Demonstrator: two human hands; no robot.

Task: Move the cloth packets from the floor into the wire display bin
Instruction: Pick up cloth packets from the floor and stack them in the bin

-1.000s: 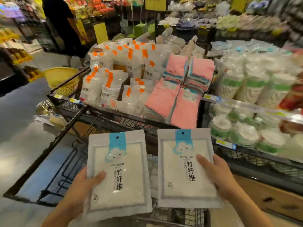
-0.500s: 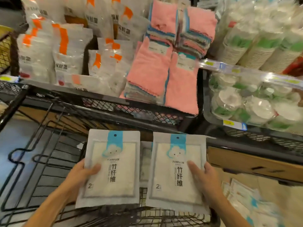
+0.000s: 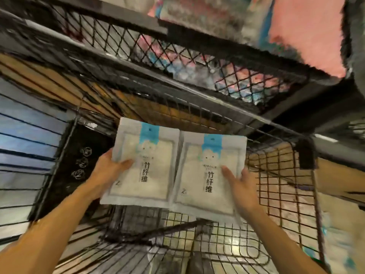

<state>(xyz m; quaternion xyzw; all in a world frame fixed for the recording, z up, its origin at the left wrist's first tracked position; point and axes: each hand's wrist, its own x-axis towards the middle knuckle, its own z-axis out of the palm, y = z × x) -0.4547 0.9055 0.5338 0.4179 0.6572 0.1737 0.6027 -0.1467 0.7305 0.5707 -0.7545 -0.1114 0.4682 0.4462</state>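
Left hand [image 3: 106, 173] grasps the left cloth packet [image 3: 142, 167]. Right hand [image 3: 242, 186] grasps the right cloth packet [image 3: 209, 175], both above the wire bin [image 3: 276, 194].

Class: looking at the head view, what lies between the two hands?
In the head view, the two cloth packets, left packet and right packet, lie side by side between the left hand and right hand.

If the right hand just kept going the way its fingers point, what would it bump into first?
The right hand points up and away, with the right packet it grips. Straight on, the packet's top edge would probably first meet the thin wires at the far side of the wire bin, below the black mesh shelf. Depth is unclear.
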